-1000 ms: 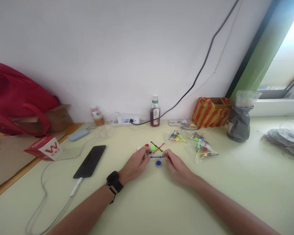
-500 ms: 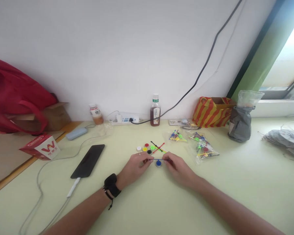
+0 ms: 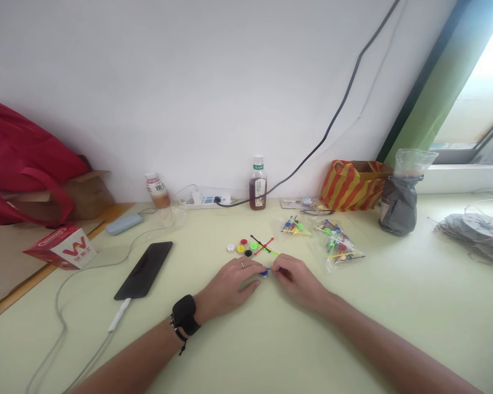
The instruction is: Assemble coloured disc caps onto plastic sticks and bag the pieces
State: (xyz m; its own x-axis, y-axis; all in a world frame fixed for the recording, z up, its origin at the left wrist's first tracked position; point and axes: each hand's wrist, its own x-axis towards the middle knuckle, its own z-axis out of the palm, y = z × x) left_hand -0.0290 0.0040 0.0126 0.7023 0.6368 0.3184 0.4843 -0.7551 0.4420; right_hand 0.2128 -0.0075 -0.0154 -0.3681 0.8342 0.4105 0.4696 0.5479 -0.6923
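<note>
White wall (image 3: 197, 82) behind pale green table (image 3: 258, 345), bright window (image 3: 470, 120) right

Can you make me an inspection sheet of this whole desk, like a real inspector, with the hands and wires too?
Surface: pale green table.
Job's things: blue disc and blue stick, the stick mostly hidden; five other small discs; crossed sticks.
Clutter: phone, red and white box, two bottles, striped bag.
Hands: left, fingertip at the blue disc, touch unclear; right pinches the blue stick.
Cables: black cable to power strip; pale cable to phone.
Surroundings: white wall, window.
</note>
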